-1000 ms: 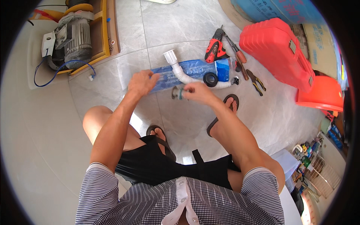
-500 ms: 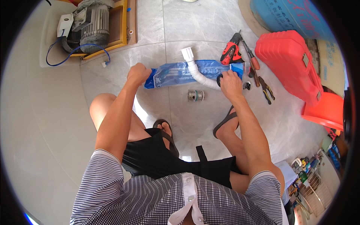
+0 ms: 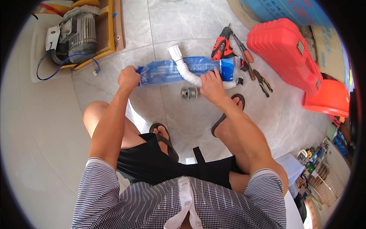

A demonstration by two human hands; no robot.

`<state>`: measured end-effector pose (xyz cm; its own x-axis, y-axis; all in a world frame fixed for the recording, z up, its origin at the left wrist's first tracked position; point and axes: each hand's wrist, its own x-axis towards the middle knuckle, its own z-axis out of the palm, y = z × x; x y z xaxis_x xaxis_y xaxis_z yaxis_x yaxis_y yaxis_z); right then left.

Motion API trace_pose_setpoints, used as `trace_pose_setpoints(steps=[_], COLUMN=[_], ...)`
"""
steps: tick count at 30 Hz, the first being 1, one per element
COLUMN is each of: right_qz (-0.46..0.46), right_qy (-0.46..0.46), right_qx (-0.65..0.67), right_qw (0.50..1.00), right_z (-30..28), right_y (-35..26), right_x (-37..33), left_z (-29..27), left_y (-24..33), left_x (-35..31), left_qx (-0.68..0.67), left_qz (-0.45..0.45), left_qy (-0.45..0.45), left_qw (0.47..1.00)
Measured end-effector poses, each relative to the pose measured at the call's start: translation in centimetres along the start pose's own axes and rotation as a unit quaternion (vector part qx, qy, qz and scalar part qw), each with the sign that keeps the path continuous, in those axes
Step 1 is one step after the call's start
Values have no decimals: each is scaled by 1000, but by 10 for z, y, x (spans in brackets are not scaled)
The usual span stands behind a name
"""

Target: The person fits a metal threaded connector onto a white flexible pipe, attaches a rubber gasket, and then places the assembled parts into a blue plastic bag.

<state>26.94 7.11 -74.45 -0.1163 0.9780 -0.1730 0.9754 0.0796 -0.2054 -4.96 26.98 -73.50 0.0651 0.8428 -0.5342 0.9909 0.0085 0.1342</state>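
My left hand (image 3: 129, 77) is closed on the left end of a clear and blue plastic bag (image 3: 156, 73) lying on the tiled floor. Across the bag bends a white corrugated drain pipe (image 3: 184, 71) with a wide flanged end. My right hand (image 3: 212, 86) curls its fingers around that pipe near the bag's right part. Beyond the hand, the pipe runs on toward a small black piece (image 3: 240, 81) at its right end. Just below the bag, close to my right hand, a metal drain fitting (image 3: 189, 92) with a greenish ring rests on the floor.
A red and black cordless drill (image 3: 223, 45), a screwdriver (image 3: 244, 49) and pliers (image 3: 263, 83) lie to the right. Past them are a red tool case (image 3: 284, 53) and a red basin (image 3: 328, 97). A motor (image 3: 82, 36) in a yellow frame stands far left, beside a white curved surface (image 3: 38, 126).
My right hand has shifted left along the pipe from the black piece near its end, which now shows beyond the hand. The left hand still grips the bag's end. The whole view has shifted slightly.
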Motion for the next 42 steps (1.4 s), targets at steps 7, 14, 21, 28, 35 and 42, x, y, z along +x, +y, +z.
trace_pose_setpoints(steps=[7,14,21,28,35,42], right_qz=[36,117,227,315,332,389], right_qy=[-55,-152,-64,28,25,-32], right_qx=[263,501,499,531,477,502], right_qw=[963,844,834,787,814,772], right_z=[-119,-213,-256,-235,-222,-201], right_y=[21,62,96,107,137,166], right_x=[10,1,-62,-95,-137,-167], left_z=[-15,-12,15,112,137,136], left_y=[-6,31,137,206,210,242], left_x=[8,-13,-73,-101,-111,-133], left_qx=[29,64,-94,67,159,88], left_qz=[-66,113,308,505,592,587], left_qy=[77,256,-4,26,22,-37], left_qw=[994,958,947,860,790,804])
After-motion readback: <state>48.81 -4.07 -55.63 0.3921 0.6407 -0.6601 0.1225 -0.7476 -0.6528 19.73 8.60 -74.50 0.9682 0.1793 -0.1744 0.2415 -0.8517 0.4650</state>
